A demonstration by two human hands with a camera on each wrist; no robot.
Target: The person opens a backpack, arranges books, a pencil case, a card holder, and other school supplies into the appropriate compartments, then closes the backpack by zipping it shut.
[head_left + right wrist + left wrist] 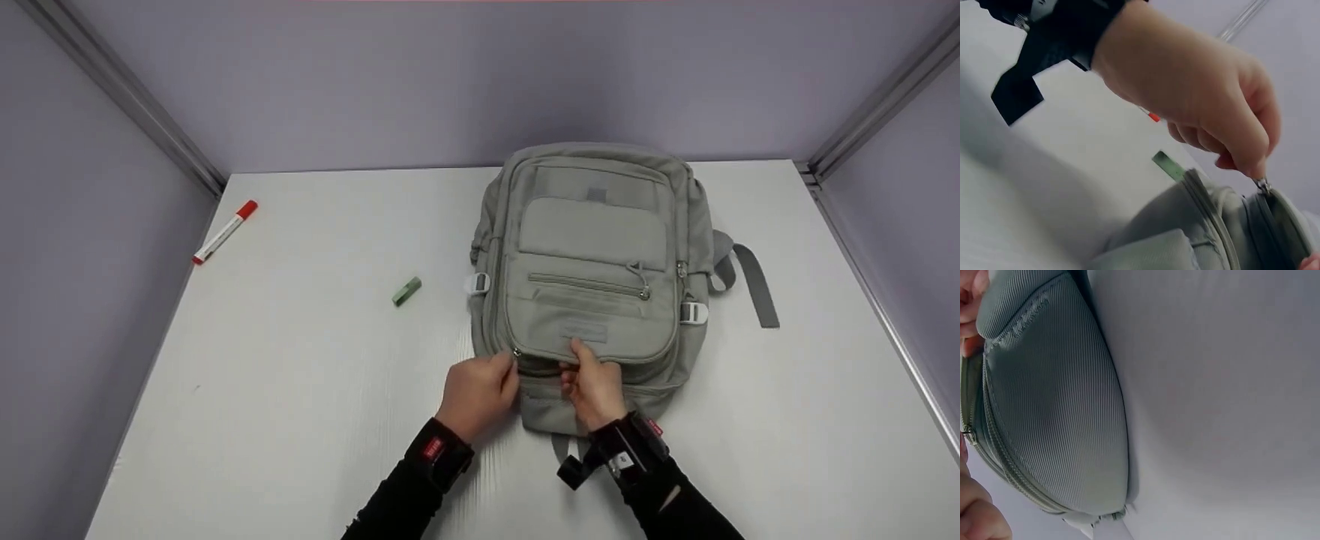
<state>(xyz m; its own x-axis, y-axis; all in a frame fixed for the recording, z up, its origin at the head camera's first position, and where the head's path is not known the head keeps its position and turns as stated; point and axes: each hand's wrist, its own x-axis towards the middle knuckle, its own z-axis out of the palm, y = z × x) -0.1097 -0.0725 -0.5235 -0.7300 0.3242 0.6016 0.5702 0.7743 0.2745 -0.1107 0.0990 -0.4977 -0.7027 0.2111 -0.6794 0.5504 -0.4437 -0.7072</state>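
Note:
A grey-green backpack (pixel 592 232) lies on the table with its front panel facing up. My left hand (pixel 478 394) pinches a metal zipper pull (pixel 1262 184) at the panel's lower left corner. My right hand (pixel 596 386) grips the panel's lower edge, thumb on top and fingers tucked beneath. Below that edge the compartment zipper (pixel 1213 219) is parted and a dark gap shows. In the left wrist view, the bag's ribbed bottom (pixel 1061 399) fills the left side, with part of my left hand (pixel 982 512) at the lower corner.
A red-capped white marker (pixel 225 232) lies at the far left of the white table (pixel 300 390). Between it and the bag is a small green block (pixel 406 291). A loose strap (pixel 757 285) sticks out on the bag's right. Pale walls (pixel 420 82) border the table.

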